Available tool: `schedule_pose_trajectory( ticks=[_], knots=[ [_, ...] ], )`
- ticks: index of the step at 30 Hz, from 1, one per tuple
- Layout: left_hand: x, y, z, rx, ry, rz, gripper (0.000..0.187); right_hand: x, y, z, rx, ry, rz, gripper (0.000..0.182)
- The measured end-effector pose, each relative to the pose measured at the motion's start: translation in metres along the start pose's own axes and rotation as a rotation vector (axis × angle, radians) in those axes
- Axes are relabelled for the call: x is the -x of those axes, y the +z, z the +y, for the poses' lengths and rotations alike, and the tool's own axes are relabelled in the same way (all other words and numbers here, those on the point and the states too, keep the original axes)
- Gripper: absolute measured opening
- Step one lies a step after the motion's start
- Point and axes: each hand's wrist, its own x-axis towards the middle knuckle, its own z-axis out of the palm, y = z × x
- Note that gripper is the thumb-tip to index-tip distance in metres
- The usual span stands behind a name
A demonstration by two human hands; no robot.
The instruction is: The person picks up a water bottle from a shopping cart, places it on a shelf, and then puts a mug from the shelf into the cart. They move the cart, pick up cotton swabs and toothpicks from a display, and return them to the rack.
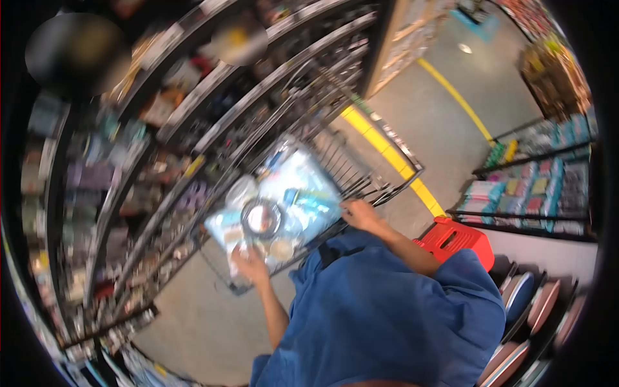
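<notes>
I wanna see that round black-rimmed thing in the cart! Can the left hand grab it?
Probably yes: the left hand is close to the round black-rimmed thing, and nothing seems to cover it.

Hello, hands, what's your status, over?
Left hand at packages in the wire cart; right hand by their far side, grip unclear. Dark-rimmed round item on top. Red plastic item near right forearm.

Stocked shelves (pixel 129 161) | grey floor (pixel 187 322) | yellow floor line (pixel 387 153)
</notes>
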Motion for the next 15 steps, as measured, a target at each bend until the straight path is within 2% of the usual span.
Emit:
schedule_pose_trajectory(
  ticks=[1, 2, 3, 5, 7, 8, 9, 10, 11, 13, 15],
  knots=[
    [0.016, -0.025, 0.000, -0.046, -0.033, 0.034, 0.032, 0.008, -0.007, -0.007, 0.092, 0.031, -0.021, 0.030],
    [0.023, -0.017, 0.017, -0.055, 0.041, 0.025, 0.029, 0.012, -0.014, -0.006, 0.080, -0.007, -0.049, 0.030],
    [0.003, 0.028, 0.000, 0.008, 0.127, 0.029, 0.026, -0.023, -0.002, 0.005, 0.127, -0.008, -0.010, 0.030],
    [0.012, 0.017, 0.027, 0.004, 0.170, -0.085, 0.029, -0.012, 0.009, -0.009, 0.086, -0.007, -0.039, 0.030],
    [0.026, 0.029, 0.044, 0.064, 0.124, -0.177, 0.025, -0.010, 0.004, -0.015, 0.036, 0.063, -0.098, 0.030],
    [0.032, 0.035, 0.052, 0.061, 0.116, -0.161, 0.025, -0.014, 0.008, -0.006, 0.031, 0.057, -0.105, 0.030],
    [0.037, 0.040, 0.056, 0.106, 0.158, -0.257, 0.024, -0.017, 0.009, -0.005, 0.035, 0.041, -0.113, 0.030],
    [0.040, 0.041, 0.058, 0.150, 0.198, -0.353, 0.023, -0.017, 0.011, -0.004, 0.052, 0.036, -0.093, 0.028],
    [0.043, 0.039, 0.057, 0.147, 0.190, -0.340, 0.023, -0.017, 0.013, -0.004, 0.069, 0.033, -0.073, 0.027],
    [0.052, 0.034, 0.051, 0.082, 0.239, -0.527, 0.024, -0.016, 0.017, -0.001, 0.102, 0.013, -0.080, 0.027],
    [0.059, 0.032, 0.042, 0.075, 0.208, -0.556, 0.025, -0.016, 0.019, -0.001, 0.134, 0.000, -0.077, 0.028]
  ],
)
